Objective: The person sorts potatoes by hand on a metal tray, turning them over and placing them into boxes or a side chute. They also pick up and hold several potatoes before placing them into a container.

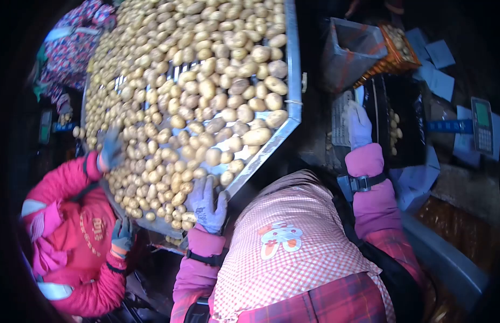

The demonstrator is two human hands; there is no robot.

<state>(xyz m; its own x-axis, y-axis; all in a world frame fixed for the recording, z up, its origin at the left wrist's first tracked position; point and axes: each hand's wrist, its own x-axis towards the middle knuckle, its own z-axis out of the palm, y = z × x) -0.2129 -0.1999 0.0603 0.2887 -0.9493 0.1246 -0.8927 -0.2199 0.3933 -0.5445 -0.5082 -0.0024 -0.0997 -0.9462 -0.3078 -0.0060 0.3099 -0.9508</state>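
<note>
My left hand [207, 207], in a lavender glove, lies over potatoes at the near rim of a large metal-edged sorting table [266, 159]. Its fingers are spread and grip nothing that I can see. Many potatoes [177, 121] cover the table in front of it. Off to the right, my right hand [359, 125], also gloved, reaches forward with fingers stretched out. It rests against a grey perforated plastic crate [340, 126], beside a black-lined box [409, 121] with several potatoes inside. The fingertips of the right hand are slightly blurred.
At left, a co-worker in pink [80, 226] has one blurred gloved hand [111, 149] over the potatoes. Another person [72, 46] stands farther back. A clear-walled bin [352, 51], an orange mesh bag [398, 46] and a digital scale display [481, 126] are at right.
</note>
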